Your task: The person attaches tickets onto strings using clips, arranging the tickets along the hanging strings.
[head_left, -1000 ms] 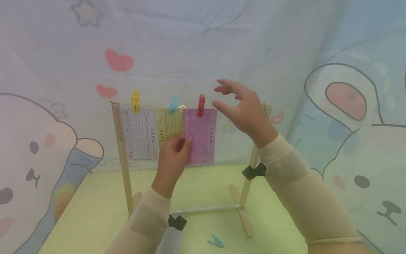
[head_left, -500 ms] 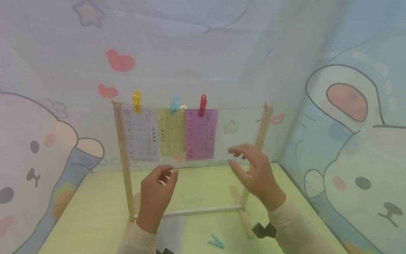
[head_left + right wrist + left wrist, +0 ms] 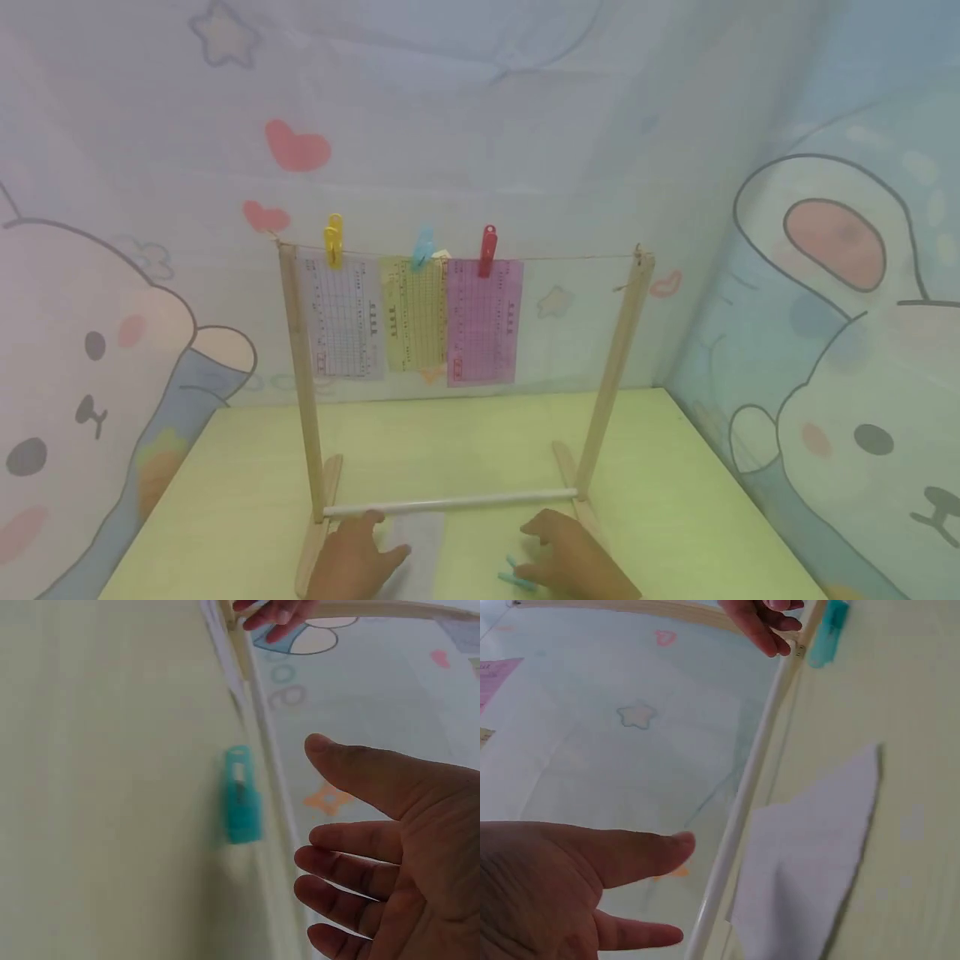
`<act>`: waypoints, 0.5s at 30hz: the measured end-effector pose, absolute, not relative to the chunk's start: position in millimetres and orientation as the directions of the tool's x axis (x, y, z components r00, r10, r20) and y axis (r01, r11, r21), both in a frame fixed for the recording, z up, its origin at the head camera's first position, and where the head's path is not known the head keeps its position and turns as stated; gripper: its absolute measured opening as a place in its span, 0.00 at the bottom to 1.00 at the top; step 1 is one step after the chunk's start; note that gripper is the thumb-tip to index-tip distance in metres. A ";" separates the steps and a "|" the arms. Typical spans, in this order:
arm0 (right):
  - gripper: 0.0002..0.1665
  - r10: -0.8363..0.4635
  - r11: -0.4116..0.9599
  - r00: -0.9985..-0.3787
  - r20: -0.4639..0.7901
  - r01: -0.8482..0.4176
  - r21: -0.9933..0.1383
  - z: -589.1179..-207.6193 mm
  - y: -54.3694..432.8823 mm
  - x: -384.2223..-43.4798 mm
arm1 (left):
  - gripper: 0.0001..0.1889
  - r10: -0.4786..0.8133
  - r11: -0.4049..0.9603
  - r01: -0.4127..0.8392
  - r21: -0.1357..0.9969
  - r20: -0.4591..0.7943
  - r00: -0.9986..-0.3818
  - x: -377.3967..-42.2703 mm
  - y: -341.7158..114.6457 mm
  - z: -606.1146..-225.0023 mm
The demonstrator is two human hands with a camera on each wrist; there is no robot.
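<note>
My left hand (image 3: 352,560) is low in the head view, thumb and fingers spread, beside a white sheet of paper (image 3: 422,550) lying on the table. In the left wrist view the paper (image 3: 810,855) has nothing gripping it. My right hand (image 3: 573,557) reaches over a light blue clothespin (image 3: 517,581), its thumb overlapping the clothespin in the head view. The right wrist view shows the clothespin (image 3: 241,806) in front of spread, relaxed fingers that hold nothing. On a string above hang a white slip (image 3: 343,321), a yellow slip (image 3: 416,317) and a purple slip (image 3: 485,325).
Yellow (image 3: 333,242), light blue (image 3: 422,250) and red (image 3: 488,250) clothespins clip the slips. A wooden frame stands around them, with a left post (image 3: 302,392), a right post (image 3: 617,379) and a white bottom bar (image 3: 450,503). Cartoon-printed cloth (image 3: 570,108) hangs behind.
The left hand has let go of the hanging purple slip and come down toward the paper. My right hand has dropped from beside the string to the clothespin on the table.
</note>
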State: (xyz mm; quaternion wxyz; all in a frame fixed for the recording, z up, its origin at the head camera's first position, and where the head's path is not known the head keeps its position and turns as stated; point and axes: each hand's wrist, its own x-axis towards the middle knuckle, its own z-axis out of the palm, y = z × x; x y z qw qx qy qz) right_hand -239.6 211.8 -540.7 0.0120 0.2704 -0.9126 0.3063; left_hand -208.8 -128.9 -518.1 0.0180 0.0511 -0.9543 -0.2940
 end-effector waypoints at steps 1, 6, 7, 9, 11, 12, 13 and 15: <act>0.32 -0.482 0.664 -0.862 0.156 -0.476 -0.576 -547.5 211.2 -238.3 | 0.41 -0.114 0.841 -0.108 0.531 -0.022 -0.993 -208.5 -129.0 -523.9; 0.29 -0.463 0.617 -0.885 0.057 -0.367 -0.696 -561.5 202.6 -230.7 | 0.51 -0.145 0.887 -0.173 0.427 -0.097 -0.985 -207.4 -125.9 -539.3; 0.28 -0.460 0.601 -0.887 0.041 -0.345 -0.721 -561.0 200.8 -229.0 | 0.52 -0.149 0.888 -0.173 0.425 -0.091 -0.985 -207.3 -124.3 -541.2; 0.27 -0.464 0.579 -0.885 0.024 -0.324 -0.749 -560.5 198.2 -227.0 | 0.52 -0.160 0.886 -0.177 0.428 -0.076 -0.984 -207.1 -120.9 -544.4; 0.24 -0.473 0.572 -0.881 0.023 -0.326 -0.753 -560.6 197.1 -226.0 | 0.52 -0.167 0.884 -0.174 0.435 -0.054 -0.985 -207.7 -118.0 -548.2; 0.24 -0.473 0.573 -0.881 0.023 -0.327 -0.751 -561.5 197.1 -225.9 | 0.53 -0.169 0.882 -0.170 0.440 -0.043 -0.985 -208.0 -116.9 -550.0; 0.23 -0.470 0.577 -0.882 0.021 -0.325 -0.749 -562.7 196.9 -225.7 | 0.53 -0.172 0.881 -0.168 0.441 -0.032 -0.985 -208.7 -116.7 -552.2; 0.25 -0.458 0.586 -0.889 0.015 -0.314 -0.747 -567.0 197.0 -225.5 | 0.52 -0.181 0.881 -0.170 0.441 -0.018 -0.983 -210.2 -116.4 -556.7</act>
